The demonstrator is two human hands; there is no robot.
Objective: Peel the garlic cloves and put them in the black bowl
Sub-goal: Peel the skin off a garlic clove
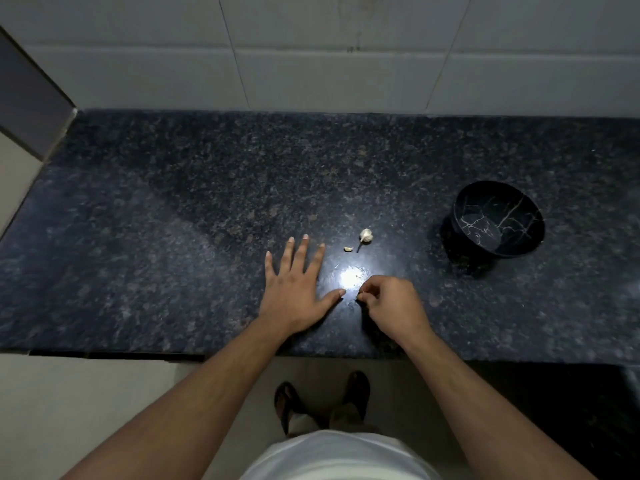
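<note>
On the dark granite surface [173, 220], task state:
Garlic bulb [366, 235]: lying unpeeled near the middle, well apart from the bowl.
Loose clove [348, 249]: just beside the bulb, skin apparently on.
Black bowl [498, 220]: to the right, marbled inside, seemingly holding no cloves.
Left hand [294, 289]: flat, fingers spread, pressing the surface, holding nothing.
Right hand [391, 303]: fingers curled, pinching something small, too tiny to name, possibly skin.
Done: apparently nothing bowled yet.
Left: peeling and moving every clove.
</note>
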